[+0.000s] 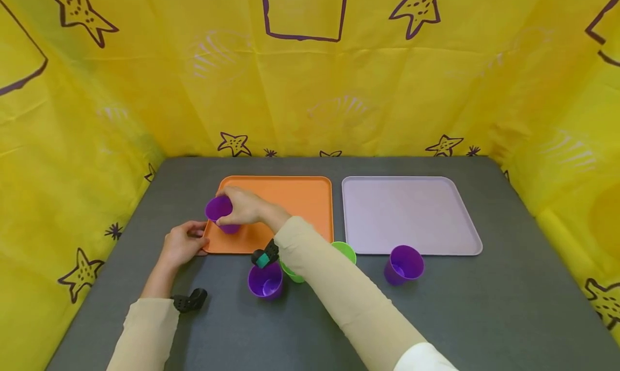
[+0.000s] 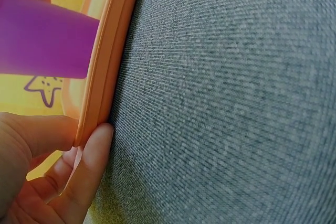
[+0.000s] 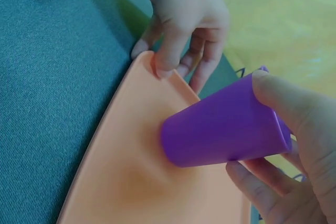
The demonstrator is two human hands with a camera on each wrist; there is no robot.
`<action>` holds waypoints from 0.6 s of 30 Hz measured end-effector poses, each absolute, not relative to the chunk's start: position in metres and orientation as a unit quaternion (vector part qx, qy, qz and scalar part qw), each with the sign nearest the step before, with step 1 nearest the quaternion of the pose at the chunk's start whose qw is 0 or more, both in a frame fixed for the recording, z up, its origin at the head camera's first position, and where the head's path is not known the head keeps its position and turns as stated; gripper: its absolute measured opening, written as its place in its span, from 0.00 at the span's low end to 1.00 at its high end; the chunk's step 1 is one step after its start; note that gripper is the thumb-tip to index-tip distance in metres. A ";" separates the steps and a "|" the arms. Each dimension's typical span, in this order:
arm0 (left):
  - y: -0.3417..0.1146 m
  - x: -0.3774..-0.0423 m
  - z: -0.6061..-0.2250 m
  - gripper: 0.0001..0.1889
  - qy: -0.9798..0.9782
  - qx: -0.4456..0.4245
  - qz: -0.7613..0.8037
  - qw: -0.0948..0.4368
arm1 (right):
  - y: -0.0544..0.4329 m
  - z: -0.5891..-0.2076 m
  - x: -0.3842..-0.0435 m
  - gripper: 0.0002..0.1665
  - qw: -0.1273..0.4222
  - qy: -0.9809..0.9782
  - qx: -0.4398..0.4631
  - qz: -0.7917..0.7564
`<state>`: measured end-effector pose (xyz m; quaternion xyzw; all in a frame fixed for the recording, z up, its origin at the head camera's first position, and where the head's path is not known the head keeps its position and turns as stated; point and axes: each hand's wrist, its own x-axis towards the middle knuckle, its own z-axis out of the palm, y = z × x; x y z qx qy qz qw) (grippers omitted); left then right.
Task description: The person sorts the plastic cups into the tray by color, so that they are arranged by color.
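My right hand grips a purple cup by its rim over the left part of the orange tray. In the right wrist view the cup has its base toward the tray surface; I cannot tell whether they touch. At the tray's near left corner, my left hand pinches the edge between thumb and fingers. The left wrist view has this thumb against the orange rim, with the purple cup just beyond.
A lilac tray lies to the right of the orange one. Nearer me stand a purple cup and another purple cup farther right. Two green cups are partly hidden by my right forearm. Yellow cloth encloses the grey table.
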<state>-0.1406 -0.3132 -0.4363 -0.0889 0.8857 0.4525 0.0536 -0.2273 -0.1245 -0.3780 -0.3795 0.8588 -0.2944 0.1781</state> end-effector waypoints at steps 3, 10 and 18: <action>-0.314 -0.140 -0.437 0.23 0.886 -0.087 0.453 0.053 | -0.128 -0.380 -0.227 0.39 0.176 0.859 -0.380 -0.294; -0.314 -0.141 -0.437 0.22 0.888 -0.083 0.450 0.052 | -0.133 -0.383 -0.227 0.40 0.171 0.861 -0.378 -0.293; -0.314 -0.141 -0.438 0.22 0.887 -0.079 0.453 0.051 | -0.137 -0.386 -0.226 0.42 0.173 0.870 -0.359 -0.292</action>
